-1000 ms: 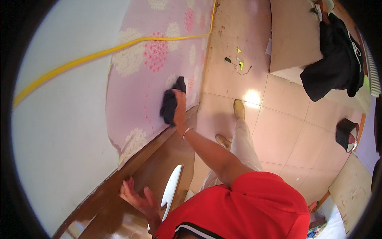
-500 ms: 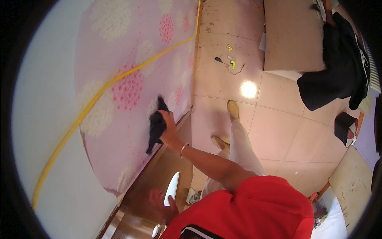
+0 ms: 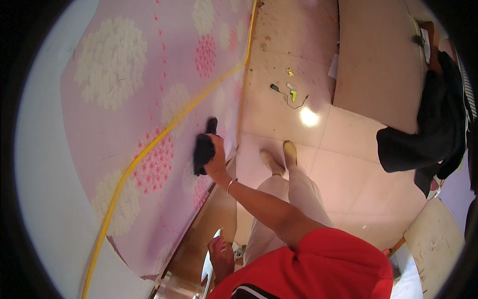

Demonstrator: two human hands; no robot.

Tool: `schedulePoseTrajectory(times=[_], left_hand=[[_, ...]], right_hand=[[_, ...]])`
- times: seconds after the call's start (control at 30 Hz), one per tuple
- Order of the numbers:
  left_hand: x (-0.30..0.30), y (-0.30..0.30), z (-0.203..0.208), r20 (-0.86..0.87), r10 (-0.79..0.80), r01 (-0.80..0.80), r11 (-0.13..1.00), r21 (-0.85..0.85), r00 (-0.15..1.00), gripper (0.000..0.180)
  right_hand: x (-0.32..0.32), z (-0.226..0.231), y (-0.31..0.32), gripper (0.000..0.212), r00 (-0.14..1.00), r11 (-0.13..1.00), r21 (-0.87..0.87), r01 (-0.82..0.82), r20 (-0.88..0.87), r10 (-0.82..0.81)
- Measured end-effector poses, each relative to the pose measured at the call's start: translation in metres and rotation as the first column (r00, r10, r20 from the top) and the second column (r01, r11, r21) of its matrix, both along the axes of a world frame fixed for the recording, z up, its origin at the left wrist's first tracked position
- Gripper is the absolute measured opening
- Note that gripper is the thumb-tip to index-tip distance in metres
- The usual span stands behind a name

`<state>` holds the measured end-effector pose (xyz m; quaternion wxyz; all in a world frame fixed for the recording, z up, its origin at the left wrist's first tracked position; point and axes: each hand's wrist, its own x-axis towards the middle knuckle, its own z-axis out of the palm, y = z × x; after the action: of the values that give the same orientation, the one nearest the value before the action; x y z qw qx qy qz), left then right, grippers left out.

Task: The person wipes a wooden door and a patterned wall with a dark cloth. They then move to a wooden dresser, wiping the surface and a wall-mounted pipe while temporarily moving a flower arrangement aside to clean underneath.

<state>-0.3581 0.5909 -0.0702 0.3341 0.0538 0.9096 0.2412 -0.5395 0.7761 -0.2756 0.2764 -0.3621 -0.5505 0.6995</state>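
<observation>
My right hand [image 3: 217, 158] reaches across to the left and is closed on a bunched black cloth [image 3: 202, 153]. The cloth lies against a pale pink wall [image 3: 114, 149] with white and pink flower patterns, one end poking out past the fingers. A bracelet sits on that wrist. Lower down, close to my body, my left hand [image 3: 222, 255] hangs with its fingers loosely curled and nothing seen in it. It is in front of brown wooden furniture [image 3: 211, 214] with a bright, whitish panel.
A yellow cable [image 3: 144, 152] runs slantwise across the wall. On the tiled floor [image 3: 358, 164] lie a black plug with a cord [image 3: 284, 92], a yellow-green piece [image 3: 293, 95] and a small yellow wrapper [image 3: 290, 72]. Black clothing [image 3: 413, 149] hangs beside a large brown panel [image 3: 373, 60] at right.
My right hand has moved the black cloth forward along the wall, past the pink flower. My left hand's fingers have curled in more. My rear foot has stepped up nearly level with the other.
</observation>
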Motion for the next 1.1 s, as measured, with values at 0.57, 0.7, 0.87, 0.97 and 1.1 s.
schedulePoseTrajectory(times=[0.57, 0.7, 0.87, 0.97, 1.1], left_hand=[[-0.052, 0.008, -0.064, 0.112, 0.128, -0.122, 0.991, -0.062, 0.985, 0.037], [-0.069, 0.046, -0.081, 0.15, 0.034, -0.009, 0.987, -0.163, 0.988, 0.035], [-0.05, 0.062, -0.104, 0.161, 0.082, -0.056, 0.986, -0.157, 0.984, 0.035], [-0.024, 0.056, -0.098, 0.32, 0.262, -0.232, 0.964, -0.128, 0.911, 0.045], [-0.055, 0.122, -0.074, 0.395, 0.273, -0.218, 0.959, -0.179, 0.877, 0.048]], right_hand=[[-0.034, -0.188, 0.016, 0.046, 0.945, 0.962, 0.009, 0.271, 0.19, -0.268], [-0.052, -0.34, 0.058, 0.047, 0.906, 0.505, -0.767, 0.396, 0.417, -0.076], [-0.085, -0.35, 0.136, 0.064, 0.87, 0.538, -0.757, 0.37, 0.485, 0.084], [-0.084, -0.247, 0.122, 0.067, 0.968, 0.775, -0.623, 0.104, 0.242, 0.064], [-0.072, -0.106, 0.134, 0.072, 0.981, 0.98, 0.092, -0.175, -0.064, 0.182]])
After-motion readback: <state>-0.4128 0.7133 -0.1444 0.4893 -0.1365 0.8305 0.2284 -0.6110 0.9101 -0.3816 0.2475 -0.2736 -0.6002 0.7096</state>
